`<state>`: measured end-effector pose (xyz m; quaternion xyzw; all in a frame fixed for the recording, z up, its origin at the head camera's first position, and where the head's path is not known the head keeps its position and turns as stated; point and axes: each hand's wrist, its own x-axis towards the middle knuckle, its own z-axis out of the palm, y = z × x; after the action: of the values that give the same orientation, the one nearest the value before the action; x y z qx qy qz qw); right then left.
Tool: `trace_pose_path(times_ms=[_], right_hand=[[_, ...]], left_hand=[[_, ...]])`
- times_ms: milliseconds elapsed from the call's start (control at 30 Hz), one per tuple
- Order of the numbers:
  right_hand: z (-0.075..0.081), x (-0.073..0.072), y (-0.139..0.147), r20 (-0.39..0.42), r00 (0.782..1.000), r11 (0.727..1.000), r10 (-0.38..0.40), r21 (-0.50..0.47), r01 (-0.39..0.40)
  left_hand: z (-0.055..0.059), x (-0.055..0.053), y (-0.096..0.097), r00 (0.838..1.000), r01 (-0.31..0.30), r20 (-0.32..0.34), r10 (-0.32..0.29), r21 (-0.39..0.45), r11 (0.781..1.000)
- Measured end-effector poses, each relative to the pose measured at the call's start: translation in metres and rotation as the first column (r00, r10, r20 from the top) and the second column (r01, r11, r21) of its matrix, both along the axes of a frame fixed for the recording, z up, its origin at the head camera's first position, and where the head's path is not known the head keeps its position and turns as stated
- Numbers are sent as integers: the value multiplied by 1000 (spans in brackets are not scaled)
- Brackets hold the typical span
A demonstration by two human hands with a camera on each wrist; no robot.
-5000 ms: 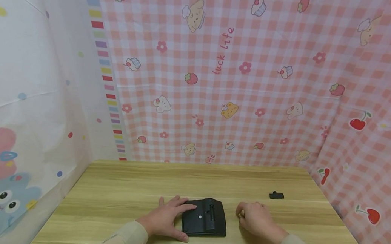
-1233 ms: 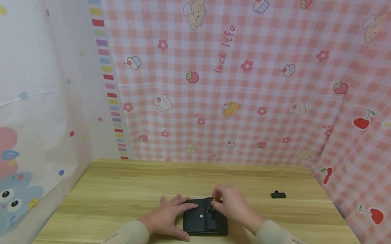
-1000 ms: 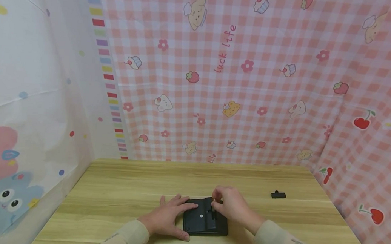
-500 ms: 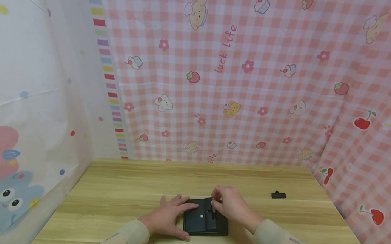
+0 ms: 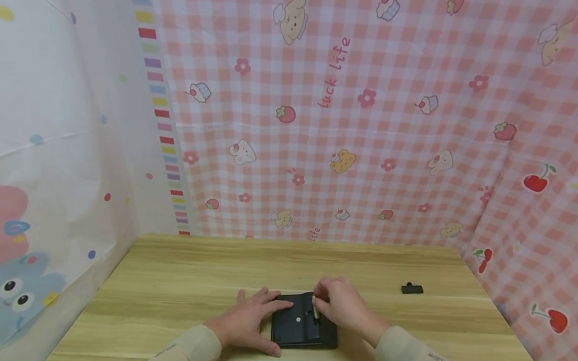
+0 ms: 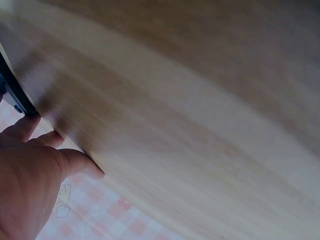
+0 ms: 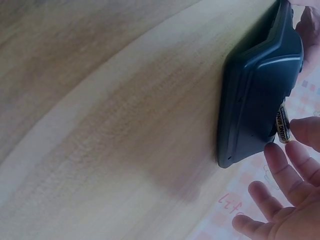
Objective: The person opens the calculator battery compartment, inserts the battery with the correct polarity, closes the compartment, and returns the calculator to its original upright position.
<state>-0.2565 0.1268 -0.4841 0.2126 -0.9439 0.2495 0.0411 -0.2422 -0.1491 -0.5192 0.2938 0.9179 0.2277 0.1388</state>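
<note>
A black calculator (image 5: 287,328) lies back side up on the table, its narrow battery compartment uncovered. My left hand (image 5: 246,324) rests on its left side with fingers spread, the thumb near its front corner. At the compartment, my right hand (image 5: 344,306) pinches a small cylindrical battery (image 5: 316,313) between thumb and fingertips. In the right wrist view the battery (image 7: 282,122) shows dark lettering and sits tilted, one end in the slot and the other standing out. The left wrist view catches only an edge of the calculator (image 6: 17,92) beside my fingers.
A small black battery cover (image 5: 412,288) with a tab lies at the right rear of the wooden table (image 5: 187,263). Patterned cloth (image 5: 318,194) hangs behind the table and along both sides.
From the table right of the calculator, my right hand has come left to the compartment, bringing the battery. Lately, more of the battery shows beneath my fingers. My left hand has stayed put.
</note>
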Motion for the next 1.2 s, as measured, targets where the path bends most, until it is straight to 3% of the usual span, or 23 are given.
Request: trace_pose_path(times_ms=[333, 667, 967, 1200], right_hand=[[1, -2, 9, 102, 994, 999, 46, -28, -43], [4, 2, 28, 107, 973, 975, 204, 72, -212], [-3, 3, 31, 188, 967, 978, 172, 85, -191], [-3, 3, 33, 162, 968, 972, 191, 106, -210]], left_hand=[[1, 0, 1, 1000, 3, -3, -3, -3, 1000], [1, 1, 2, 1000, -6, -23, 6, -12, 1000], [0, 2, 2, 1000, -11, -27, 11, -12, 1000], [-1, 1, 2, 1000, -11, -26, 10, -14, 1000]])
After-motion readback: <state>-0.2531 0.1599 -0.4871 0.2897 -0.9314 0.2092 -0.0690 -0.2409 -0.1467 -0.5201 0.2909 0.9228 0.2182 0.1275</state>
